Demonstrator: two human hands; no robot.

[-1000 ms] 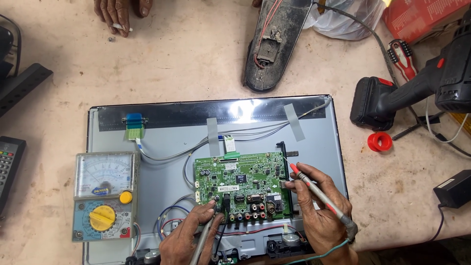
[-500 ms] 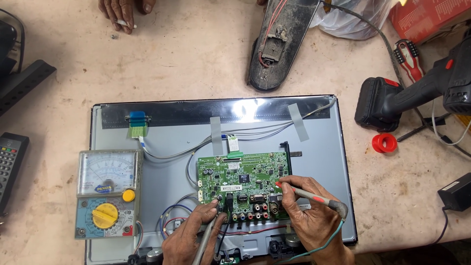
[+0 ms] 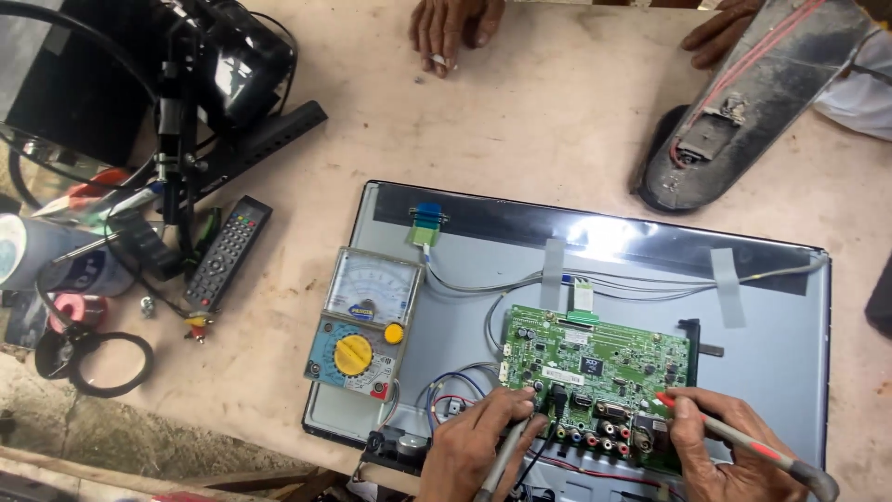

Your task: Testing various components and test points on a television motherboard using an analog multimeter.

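Observation:
A green circuit board (image 3: 599,363) is fixed to the grey back of a flat screen panel (image 3: 771,325). My left hand (image 3: 469,446) holds a grey test probe (image 3: 502,460) with its tip at the board's lower left edge. My right hand (image 3: 720,451) holds a red-tipped test probe (image 3: 743,444) whose point touches the board's right side. An analog multimeter (image 3: 362,321) with a yellow dial lies on the panel's left edge, beside my left hand.
A black remote (image 3: 228,251) and cables lie left of the panel, with dark equipment (image 3: 200,70) behind. A black stand part (image 3: 743,102) lies at the far right. Another person's hands (image 3: 451,28) rest on the table's far edge.
The view has swung left, showing the remote and equipment on the left. My right hand's red probe has shifted on the board's right side. My left hand stays on its probe.

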